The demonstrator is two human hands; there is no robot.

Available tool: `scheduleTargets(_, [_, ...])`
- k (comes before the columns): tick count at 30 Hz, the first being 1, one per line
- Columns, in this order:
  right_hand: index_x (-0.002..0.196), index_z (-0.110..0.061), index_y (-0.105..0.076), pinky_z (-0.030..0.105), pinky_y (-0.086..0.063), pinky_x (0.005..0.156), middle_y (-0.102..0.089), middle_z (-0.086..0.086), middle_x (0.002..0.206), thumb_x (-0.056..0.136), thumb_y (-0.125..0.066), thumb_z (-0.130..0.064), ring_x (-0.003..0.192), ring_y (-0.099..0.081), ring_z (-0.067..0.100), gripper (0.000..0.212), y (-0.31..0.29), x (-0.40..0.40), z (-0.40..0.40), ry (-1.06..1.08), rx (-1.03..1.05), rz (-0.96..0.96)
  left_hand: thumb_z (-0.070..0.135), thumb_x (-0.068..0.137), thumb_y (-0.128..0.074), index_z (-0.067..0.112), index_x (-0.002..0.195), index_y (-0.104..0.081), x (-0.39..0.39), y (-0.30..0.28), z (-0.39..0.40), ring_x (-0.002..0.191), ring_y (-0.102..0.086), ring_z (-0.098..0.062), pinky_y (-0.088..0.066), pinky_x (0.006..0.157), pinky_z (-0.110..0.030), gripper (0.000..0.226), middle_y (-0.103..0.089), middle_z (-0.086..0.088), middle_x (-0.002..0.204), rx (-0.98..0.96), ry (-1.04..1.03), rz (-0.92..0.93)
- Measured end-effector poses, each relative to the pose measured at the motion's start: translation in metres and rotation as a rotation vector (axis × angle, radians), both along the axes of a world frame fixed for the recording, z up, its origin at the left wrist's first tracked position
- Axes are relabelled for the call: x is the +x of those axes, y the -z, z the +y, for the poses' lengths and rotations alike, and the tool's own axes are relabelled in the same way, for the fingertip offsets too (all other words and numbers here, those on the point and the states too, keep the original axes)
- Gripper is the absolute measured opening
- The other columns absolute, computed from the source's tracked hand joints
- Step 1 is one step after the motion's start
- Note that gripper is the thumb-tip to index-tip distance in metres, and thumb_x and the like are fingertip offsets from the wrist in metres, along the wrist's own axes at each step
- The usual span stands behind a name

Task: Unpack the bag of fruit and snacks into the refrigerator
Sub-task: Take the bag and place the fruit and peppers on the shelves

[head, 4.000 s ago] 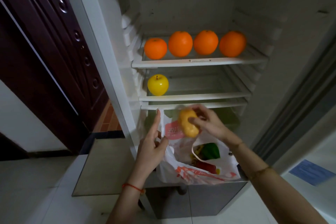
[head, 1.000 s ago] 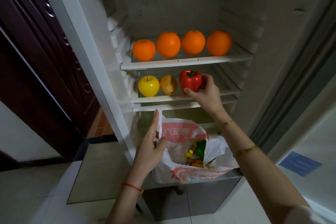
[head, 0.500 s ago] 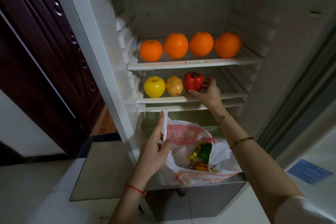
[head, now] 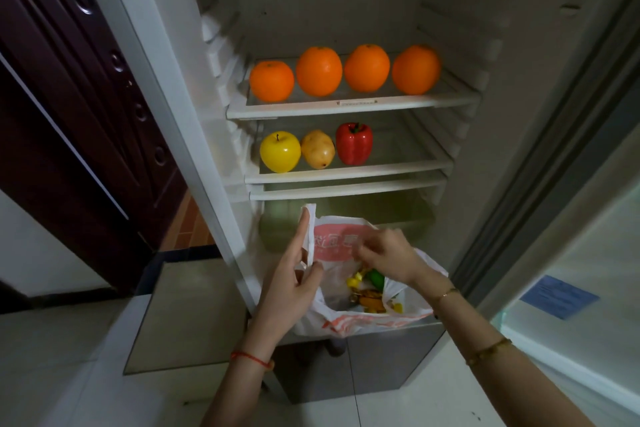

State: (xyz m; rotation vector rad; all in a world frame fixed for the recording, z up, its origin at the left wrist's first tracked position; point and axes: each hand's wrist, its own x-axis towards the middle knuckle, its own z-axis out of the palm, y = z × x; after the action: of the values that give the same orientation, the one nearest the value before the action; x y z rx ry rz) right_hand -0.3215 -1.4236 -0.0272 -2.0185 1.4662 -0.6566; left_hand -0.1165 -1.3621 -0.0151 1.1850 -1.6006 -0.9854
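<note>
Now, bag point(head: 346, 319): on the fridge's lower ledge, mouth open.
Left hand point(head: 294, 284): pinches its left rim.
Right hand point(head: 388, 256): fingers curled above the mouth, holding nothing visible.
Pepper point(head: 354, 143): above bag, open shelf to its right.

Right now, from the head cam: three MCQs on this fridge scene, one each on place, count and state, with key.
1. The red pepper stands:
A. left of the yellow apple
B. right of the potato
C. on the top shelf

2. Oranges on the top shelf:
A. three
B. four
C. five

3. The left hand:
A. pinches the bag edge
B. holds an orange
C. rests on the shelf

Key: 1 B, pepper ends the middle row. 2 B, four stand in line. 3 A, thumb and finger hold the plastic.
</note>
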Motion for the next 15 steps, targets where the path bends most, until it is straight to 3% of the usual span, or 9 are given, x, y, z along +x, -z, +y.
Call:
scheduleTargets(1, [0.092, -0.017, -0.069, 0.012, -0.047, 0.063, -0.072, -0.003, 0.084, 0.096, -0.055, -0.023, 0.072, -0.067, 0.011, 0.015, 0.010, 0.000, 0.000, -0.020, 0.045, 0.088, 0.001, 0.098, -0.050, 0.053, 0.151, -0.015, 0.000, 0.003, 0.000, 0.051, -0.044, 0.000, -0.038, 0.050, -0.013, 0.082, -0.058, -0.019, 0.094, -0.002, 0.001, 0.001])
scheduleTargets(3, [0.107, -0.009, -0.067, 0.014, -0.039, 0.070, -0.069, 0.001, 0.099, 0.096, -0.054, -0.018, 0.086, -0.063, 0.017, 0.020, 0.030, -0.005, -0.004, 0.002, 0.081, 0.258, 0.002, 0.098, -0.051, 0.058, 0.148, -0.015, 0.000, 0.007, 0.001, 0.053, -0.042, -0.005, -0.038, 0.049, -0.022, 0.084, -0.064, -0.001, 0.098, 0.003, 0.018, 0.020])
scheduleTargets(6, [0.116, -0.009, -0.064, 0.027, -0.048, 0.089, -0.068, 0.008, 0.114, 0.092, -0.058, -0.022, 0.105, -0.063, 0.026, 0.028, 0.058, -0.016, -0.014, 0.089, 0.189, 0.423, 0.004, 0.098, -0.052, 0.059, 0.148, -0.014, 0.002, 0.012, 0.002, 0.053, -0.036, -0.012, -0.035, 0.047, -0.027, 0.083, -0.066, 0.016, 0.086, 0.015, 0.031, 0.014])
scheduleTargets(8, [0.120, -0.012, -0.060, 0.029, -0.048, 0.094, -0.065, 0.007, 0.118, 0.092, -0.060, -0.026, 0.110, -0.061, 0.025, 0.032, 0.075, -0.022, -0.020, 0.165, 0.255, 0.444, 0.006, 0.098, -0.052, 0.059, 0.148, -0.013, 0.003, 0.011, 0.005, 0.052, -0.035, -0.011, -0.034, 0.046, -0.025, 0.083, -0.061, 0.010, 0.074, 0.013, 0.038, 0.003])
scheduleTargets(12, [0.127, -0.015, -0.054, 0.026, -0.046, 0.091, -0.062, 0.007, 0.123, 0.087, -0.067, -0.035, 0.111, -0.059, 0.023, 0.046, 0.094, -0.025, -0.021, 0.257, 0.327, 0.514, 0.010, 0.099, -0.053, 0.062, 0.147, -0.009, 0.002, 0.008, 0.005, 0.053, -0.037, -0.016, -0.036, 0.048, -0.034, 0.083, -0.057, -0.028, 0.084, 0.034, 0.024, -0.034])
scheduleTargets(15, [0.145, -0.009, -0.036, 0.032, -0.037, 0.106, -0.047, 0.012, 0.142, 0.081, -0.071, -0.046, 0.131, -0.046, 0.028, 0.082, 0.109, -0.022, -0.021, 0.288, 0.260, 0.557, 0.009, 0.099, -0.052, 0.061, 0.147, -0.008, 0.001, 0.006, 0.004, 0.052, -0.037, -0.013, -0.036, 0.047, -0.032, 0.084, -0.058, -0.030, 0.089, 0.025, 0.013, -0.043])
